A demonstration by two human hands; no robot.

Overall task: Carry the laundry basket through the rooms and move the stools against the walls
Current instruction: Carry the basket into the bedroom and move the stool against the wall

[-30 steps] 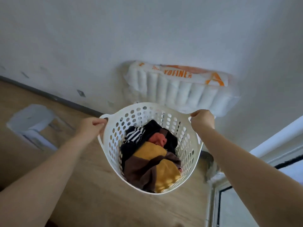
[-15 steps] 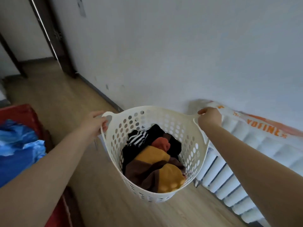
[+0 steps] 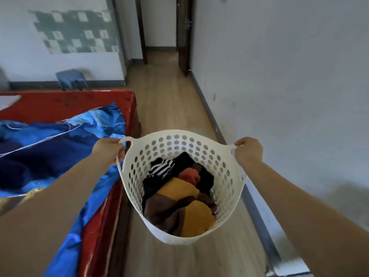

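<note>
- Between the bed (image 3: 65,108) on the left and the white wall (image 3: 289,76) on the right, the laundry basket (image 3: 225,170) hangs in the air above the wooden floor (image 3: 171,100), held out ahead of the person.
- Left hand (image 3: 106,149) is closed around the left handle; right hand (image 3: 248,150) is closed around the right handle. The hands are well apart, with the rim spanning between them.
- Inside the basket lie clothes (image 3: 179,198): striped, black, rust, brown and mustard pieces, heaped low.
- The relation that matters: the strip of bare floor runs straight ahead from the basket toward the open doorway (image 3: 160,27) at the far end, so the carry looks like a straight walk forward, the basket's handle line lying across that path.
- The bed edge is just beside the left forearm, nearer than the wall is to the right; my guess is the left side needs the more care.
- A blue stool (image 3: 71,79) stands against the far wall beyond the bed, ahead and to the left, nearer the left hand.
</note>
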